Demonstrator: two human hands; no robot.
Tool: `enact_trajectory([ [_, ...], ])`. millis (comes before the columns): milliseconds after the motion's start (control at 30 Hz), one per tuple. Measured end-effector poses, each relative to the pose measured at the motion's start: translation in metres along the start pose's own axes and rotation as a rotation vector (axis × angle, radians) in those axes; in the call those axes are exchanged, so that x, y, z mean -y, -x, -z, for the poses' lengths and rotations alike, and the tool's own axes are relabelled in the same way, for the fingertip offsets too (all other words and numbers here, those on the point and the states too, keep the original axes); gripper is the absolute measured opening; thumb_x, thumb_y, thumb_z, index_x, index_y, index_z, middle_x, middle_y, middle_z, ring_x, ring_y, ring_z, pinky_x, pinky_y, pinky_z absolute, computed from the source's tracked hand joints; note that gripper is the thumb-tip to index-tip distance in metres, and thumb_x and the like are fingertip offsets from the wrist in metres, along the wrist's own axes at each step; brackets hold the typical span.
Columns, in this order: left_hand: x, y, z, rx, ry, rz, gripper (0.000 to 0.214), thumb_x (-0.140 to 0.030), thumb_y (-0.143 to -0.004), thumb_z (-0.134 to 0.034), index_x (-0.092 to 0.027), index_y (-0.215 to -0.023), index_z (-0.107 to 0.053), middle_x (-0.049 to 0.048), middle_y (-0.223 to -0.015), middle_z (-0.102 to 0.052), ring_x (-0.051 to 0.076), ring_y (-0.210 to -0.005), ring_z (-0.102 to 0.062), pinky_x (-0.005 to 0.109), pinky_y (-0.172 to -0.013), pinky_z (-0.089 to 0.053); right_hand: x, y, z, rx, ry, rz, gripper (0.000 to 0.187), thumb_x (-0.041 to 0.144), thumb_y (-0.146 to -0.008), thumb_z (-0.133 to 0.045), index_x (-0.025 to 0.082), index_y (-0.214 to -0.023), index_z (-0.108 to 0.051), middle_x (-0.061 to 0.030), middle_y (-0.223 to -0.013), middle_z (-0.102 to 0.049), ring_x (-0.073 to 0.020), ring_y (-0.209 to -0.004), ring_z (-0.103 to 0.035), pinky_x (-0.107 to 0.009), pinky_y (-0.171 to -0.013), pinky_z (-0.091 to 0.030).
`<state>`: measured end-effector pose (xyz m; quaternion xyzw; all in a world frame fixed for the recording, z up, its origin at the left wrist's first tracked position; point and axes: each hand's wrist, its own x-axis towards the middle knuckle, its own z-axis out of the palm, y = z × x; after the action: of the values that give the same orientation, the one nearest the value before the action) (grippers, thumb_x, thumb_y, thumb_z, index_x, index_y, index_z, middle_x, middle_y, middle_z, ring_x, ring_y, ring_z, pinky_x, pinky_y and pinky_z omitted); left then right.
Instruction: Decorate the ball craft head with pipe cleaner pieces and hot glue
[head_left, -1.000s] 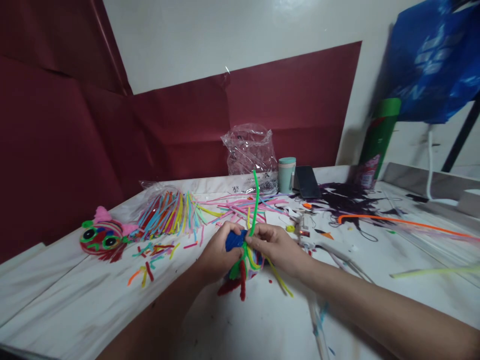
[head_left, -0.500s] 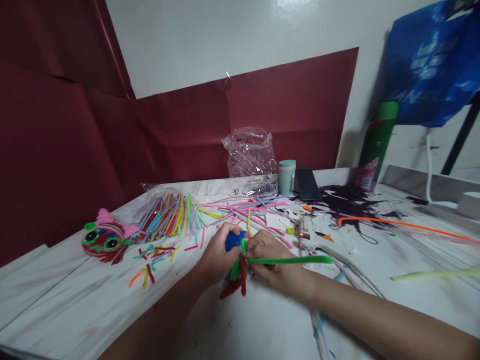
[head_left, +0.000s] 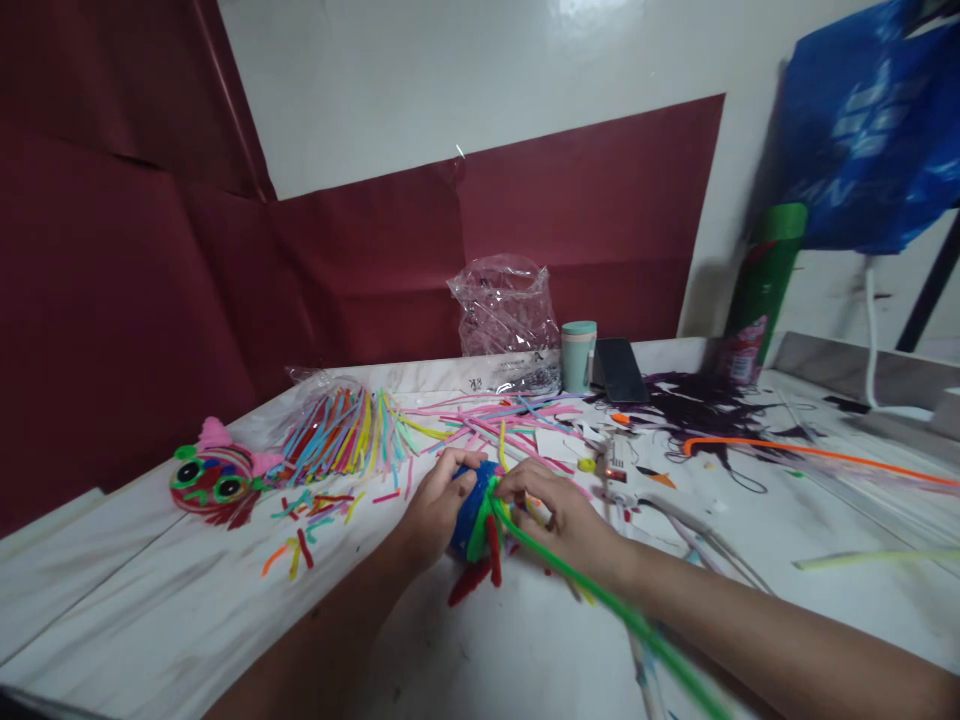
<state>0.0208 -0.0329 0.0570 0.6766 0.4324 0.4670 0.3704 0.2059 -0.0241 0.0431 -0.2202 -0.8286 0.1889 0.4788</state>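
A blue pipe-cleaner figure [head_left: 466, 525] with green bands and red pieces hanging at its lower end is held low over the table. My left hand [head_left: 435, 508] is closed around its left side, thumb on top. On the other side, my right hand [head_left: 559, 510] has bent fingers pinching at the figure's green band, where a green pipe cleaner [head_left: 622, 612] begins. The long free end of that pipe cleaner slants down to the right, beneath my right forearm. My right fingertips partly hide the spot where it joins the figure.
A finished-looking striped pipe-cleaner creature [head_left: 214, 482] lies left, near a bundle of coloured pipe cleaners [head_left: 341, 435] and short offcuts [head_left: 307, 540]. Behind stand a clear plastic bag [head_left: 506, 315], a pale green cup [head_left: 578, 357] and a phone [head_left: 621, 370]. Dark purple scraps [head_left: 686, 405] lie right.
The green pipe cleaner's free end has swung from pointing right to slanting down toward the lower right. My right fingers have shifted up, leaving more of the blue figure showing.
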Motion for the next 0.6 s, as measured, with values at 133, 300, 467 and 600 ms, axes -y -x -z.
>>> enact_trajectory([
  [133, -0.003, -0.001, -0.002, -0.098, 0.016, 0.012, 0.018, -0.037, -0.083, -0.047, -0.021, -0.076, -0.049, 0.0066, -0.120, -0.061, 0.022, -0.110, -0.054, 0.034, -0.094, -0.037, -0.004, 0.000, 0.000, -0.056, -0.079, -0.156, 0.018, 0.010, -0.073, -0.048, 0.021, -0.084, -0.057, -0.0016, -0.081, -0.060, -0.0157, -0.075, -0.057, -0.029, -0.070, -0.046],
  [300, -0.002, -0.003, -0.001, -0.144, 0.009, 0.019, 0.022, -0.037, -0.083, -0.045, -0.019, -0.072, -0.051, 0.0070, -0.115, -0.065, 0.023, -0.105, -0.055, 0.034, -0.090, -0.039, -0.004, -0.001, -0.004, -0.124, -0.194, -0.331, 0.009, 0.019, -0.075, -0.053, 0.021, -0.082, -0.058, -0.0016, -0.082, -0.061, -0.0167, -0.077, -0.057, -0.029, -0.069, -0.046],
  [467, 0.004, -0.005, 0.008, -0.012, 0.016, 0.022, 0.032, -0.034, -0.073, -0.061, -0.019, -0.100, -0.054, 0.0073, -0.119, -0.059, 0.025, -0.110, -0.053, 0.034, -0.090, -0.040, -0.008, -0.003, -0.003, -0.120, -0.405, -0.469, 0.013, 0.029, -0.075, -0.060, 0.020, -0.083, -0.058, -0.0006, -0.077, -0.057, -0.0133, -0.067, -0.053, -0.024, -0.055, -0.045],
  [600, 0.010, -0.008, 0.017, 0.157, 0.024, 0.093, 0.054, -0.032, -0.070, -0.065, -0.021, -0.120, -0.048, 0.0060, -0.118, -0.056, 0.026, -0.109, -0.052, 0.034, -0.088, -0.041, -0.014, -0.010, 0.002, -0.184, -0.558, -0.561, 0.021, 0.037, -0.069, -0.067, 0.019, -0.075, -0.058, 0.0002, -0.070, -0.059, -0.0126, -0.060, -0.054, -0.025, -0.055, -0.044],
])
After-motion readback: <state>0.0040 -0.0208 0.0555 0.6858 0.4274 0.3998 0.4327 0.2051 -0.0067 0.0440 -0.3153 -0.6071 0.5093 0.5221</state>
